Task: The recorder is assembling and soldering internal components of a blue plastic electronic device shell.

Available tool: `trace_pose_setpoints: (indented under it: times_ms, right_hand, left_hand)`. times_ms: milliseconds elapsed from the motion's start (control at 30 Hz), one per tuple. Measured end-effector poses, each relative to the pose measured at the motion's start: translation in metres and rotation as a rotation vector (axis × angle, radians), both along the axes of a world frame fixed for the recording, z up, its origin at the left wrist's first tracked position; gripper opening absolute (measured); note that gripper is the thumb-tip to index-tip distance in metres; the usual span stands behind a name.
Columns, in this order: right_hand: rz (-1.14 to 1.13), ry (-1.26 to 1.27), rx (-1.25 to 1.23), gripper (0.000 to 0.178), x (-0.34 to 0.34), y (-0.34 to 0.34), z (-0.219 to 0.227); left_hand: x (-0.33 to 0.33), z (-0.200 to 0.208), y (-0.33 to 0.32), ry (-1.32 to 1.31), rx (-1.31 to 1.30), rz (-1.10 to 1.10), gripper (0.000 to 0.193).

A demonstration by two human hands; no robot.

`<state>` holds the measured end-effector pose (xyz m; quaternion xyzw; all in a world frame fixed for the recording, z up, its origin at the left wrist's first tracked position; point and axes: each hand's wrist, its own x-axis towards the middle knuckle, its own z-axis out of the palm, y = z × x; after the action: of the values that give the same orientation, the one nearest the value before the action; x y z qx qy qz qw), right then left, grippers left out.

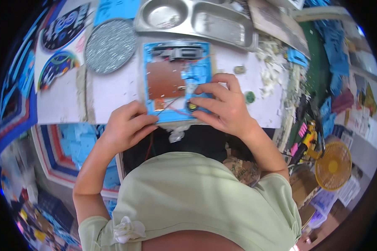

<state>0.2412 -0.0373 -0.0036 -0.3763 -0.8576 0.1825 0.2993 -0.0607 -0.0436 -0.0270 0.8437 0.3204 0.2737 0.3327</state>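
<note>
A shallow blue plastic housing [148, 71] lies open on the white worktop, its inside facing up. Inside it are a brown circuit board [165, 79], a black-and-grey part [180, 52] along the far side and thin red and dark wires. My left hand [128, 125] is closed at the near left corner, thumb and fingertips on the housing's edge. Over the near right part is my right hand [224, 102], its thumb and forefinger around a small round black part [192, 106] with a yellowish middle. The other fingers of that hand bend over the right side.
Beyond the housing stands a steel compartment tray [188, 27]. A round plate [111, 46] with glittery grey contents is at the far left, near printed round sheets [56, 69]. Small white pieces [272, 62] pile up on the right. A yellow basket [333, 166] stands farther right.
</note>
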Motion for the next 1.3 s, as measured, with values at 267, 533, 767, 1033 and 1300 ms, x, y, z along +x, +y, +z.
trace_pose_setpoints:
  times_ms: [267, 533, 767, 1033, 1300]
  right_hand:
    - [-0.585, -0.412, -0.111, 0.031, 0.139, -0.022, 0.022]
    - [-0.578, -0.249, -0.121, 0.027, 0.156, 0.007, 0.0]
    - [-0.87, 0.189, 0.004, 0.014, 0.147, 0.003, -0.002]
    - [-0.651, 0.398, -0.237, 0.007, 0.133, 0.011, 0.012]
    - [-0.497, 0.523, -0.404, 0.015, 0.065, 0.096, 0.037]
  left_hand:
    - [0.006, 0.03, 0.006, 0.146, -0.217, -0.027, 0.025]
    - [0.066, 0.069, 0.143, 0.122, 0.103, -0.127, 0.013]
    - [0.208, 0.002, 0.222, 0.396, 0.456, -0.138, 0.015]
    - [0.196, 0.005, 0.219, 0.264, 0.481, -0.095, 0.02]
    - [0.153, 0.064, 0.171, -0.018, 0.105, 0.027, 0.013]
